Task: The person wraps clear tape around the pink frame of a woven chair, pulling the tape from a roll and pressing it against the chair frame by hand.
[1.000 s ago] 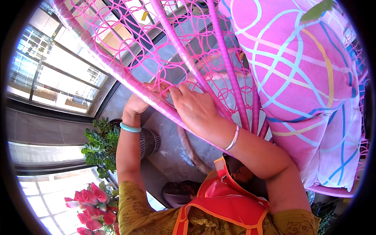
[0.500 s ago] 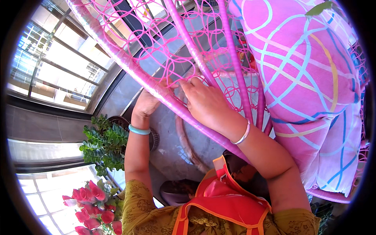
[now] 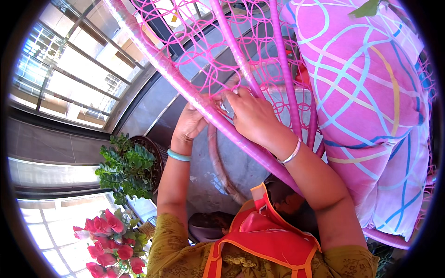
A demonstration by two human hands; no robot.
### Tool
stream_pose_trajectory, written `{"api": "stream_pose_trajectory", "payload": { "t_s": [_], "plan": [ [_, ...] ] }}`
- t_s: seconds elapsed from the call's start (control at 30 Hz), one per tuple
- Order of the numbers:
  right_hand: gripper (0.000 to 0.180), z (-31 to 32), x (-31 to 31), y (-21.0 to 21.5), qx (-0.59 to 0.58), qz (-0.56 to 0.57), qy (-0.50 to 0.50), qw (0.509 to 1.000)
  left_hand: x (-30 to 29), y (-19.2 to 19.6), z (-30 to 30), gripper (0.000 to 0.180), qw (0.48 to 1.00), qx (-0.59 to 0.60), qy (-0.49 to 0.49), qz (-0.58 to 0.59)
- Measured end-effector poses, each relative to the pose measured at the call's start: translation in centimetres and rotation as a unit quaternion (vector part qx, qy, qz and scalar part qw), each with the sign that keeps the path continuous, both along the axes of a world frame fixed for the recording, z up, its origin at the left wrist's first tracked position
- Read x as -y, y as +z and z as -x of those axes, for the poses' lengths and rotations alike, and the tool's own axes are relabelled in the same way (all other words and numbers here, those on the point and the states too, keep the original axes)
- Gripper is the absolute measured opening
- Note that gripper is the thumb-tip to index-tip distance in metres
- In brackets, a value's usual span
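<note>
A thick pink tube (image 3: 183,88), part of a pink frame, slants across the view and is wrapped in shiny clear film along its upper stretch. My left hand (image 3: 190,121) is curled behind this tube, its fingertips partly hidden by it. On the tube's other side, my right hand (image 3: 252,113) bends its fingers in a pinch close to the left fingertips. A small glossy, clear bit shows between the two hands; what exactly the right fingers hold is too small to tell. Pink looped netting (image 3: 204,51) stretches just above my hands, between the tubes.
A large pink patterned cushion (image 3: 361,92) fills the right side. To the left stand a leafy potted plant (image 3: 127,160) and red artificial-looking roses (image 3: 106,231), beside barred windows (image 3: 79,65). A curved, film-wrapped tube (image 3: 218,162) lies below my hands. I wear a red apron (image 3: 264,241).
My view has shifted a little, so frame and cushion sit farther right. The left hand has turned and its fingers now show more beside the tube; both hands stay at the same spot.
</note>
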State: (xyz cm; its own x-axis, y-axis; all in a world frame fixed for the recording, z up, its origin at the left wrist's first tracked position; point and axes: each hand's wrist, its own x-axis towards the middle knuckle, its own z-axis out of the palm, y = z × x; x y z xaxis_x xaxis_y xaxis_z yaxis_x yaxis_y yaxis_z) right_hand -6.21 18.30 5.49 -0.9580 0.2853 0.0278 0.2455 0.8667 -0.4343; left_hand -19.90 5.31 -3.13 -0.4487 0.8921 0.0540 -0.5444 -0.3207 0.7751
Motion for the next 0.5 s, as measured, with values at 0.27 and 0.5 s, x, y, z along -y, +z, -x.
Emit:
{"api": "stream_pose_trajectory", "payload": {
  "t_s": [0.27,0.5],
  "plan": [
    [0.046,0.2,-0.1,0.0,0.001,0.005,-0.007,1.0,-0.9,-0.8,-0.1,0.041,0.998,0.047,-0.017,-0.033],
    [0.039,0.1,-0.6,-0.6,-0.043,-0.024,-0.001,0.999,-0.9,-0.5,-2.6,0.039,0.988,0.138,0.014,-0.075]
  ]
}}
